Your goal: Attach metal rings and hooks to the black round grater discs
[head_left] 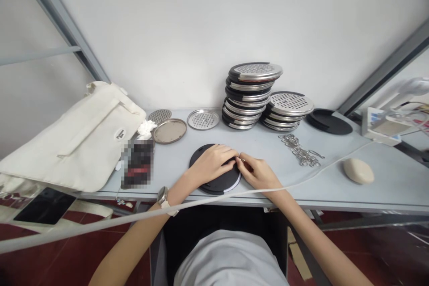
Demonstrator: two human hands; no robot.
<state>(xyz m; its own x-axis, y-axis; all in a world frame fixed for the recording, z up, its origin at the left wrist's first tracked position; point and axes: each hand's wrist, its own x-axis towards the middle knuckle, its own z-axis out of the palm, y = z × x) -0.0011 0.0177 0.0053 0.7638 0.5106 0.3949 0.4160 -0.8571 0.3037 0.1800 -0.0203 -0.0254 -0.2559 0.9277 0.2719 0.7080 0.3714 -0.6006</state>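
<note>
A round black disc [217, 184] with a pale strip along its lower right rim lies near the table's front edge. Across its top rests my left hand [214, 161], fingers curved over it and gripping it, with the fingertips at the right rim. My right hand [258, 172] is closed in a pinch at that same rim, on a small shiny metal piece [240, 159] mostly hidden by the fingers. The fingertips of both hands nearly meet there.
Behind stand a tall stack [248, 98] and a lower stack [288, 109] of round metal graters with black rims. Loose graters [203, 119], black discs [330, 121], a pile of metal clips [303, 152], a white bag [77, 138] and a beige oval object [358, 170] surround them. A white cable [268, 190] crosses in front.
</note>
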